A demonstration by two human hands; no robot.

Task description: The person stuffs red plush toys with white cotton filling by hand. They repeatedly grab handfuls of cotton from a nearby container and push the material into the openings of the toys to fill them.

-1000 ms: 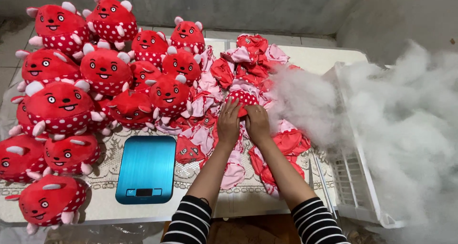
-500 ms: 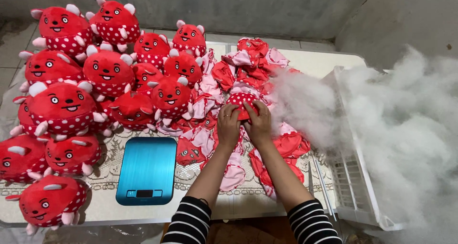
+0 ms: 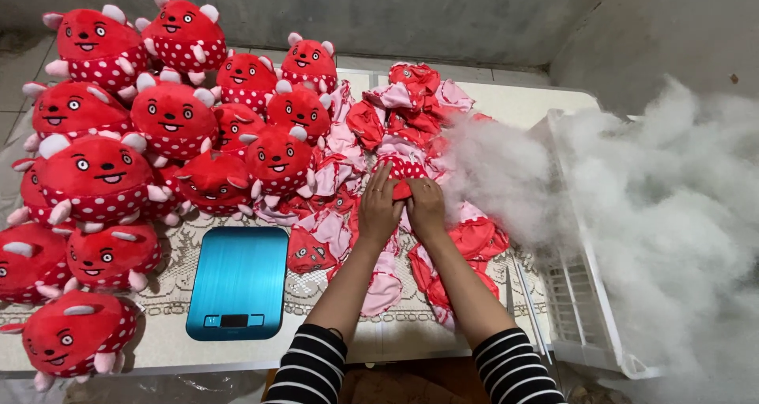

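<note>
Both my hands meet at the middle of the table on a red, white-dotted toy skin (image 3: 402, 175). My left hand (image 3: 379, 208) grips its left side, my right hand (image 3: 427, 206) its right side, fingers closed on the fabric. The skin lies on a heap of flat, unstuffed red and pink skins (image 3: 395, 127). White stuffing fibre (image 3: 498, 175) spreads just right of my right hand.
Several stuffed red plush toys (image 3: 174, 119) crowd the table's left half. A blue kitchen scale (image 3: 237, 281) sits near the front edge. A white plastic basket (image 3: 577, 293) stands at the right, overflowing with a big pile of white stuffing (image 3: 680, 206).
My hands stay together on the dotted skin, with only small shifts of the fingers working the fabric. Nothing else on the table has moved.
</note>
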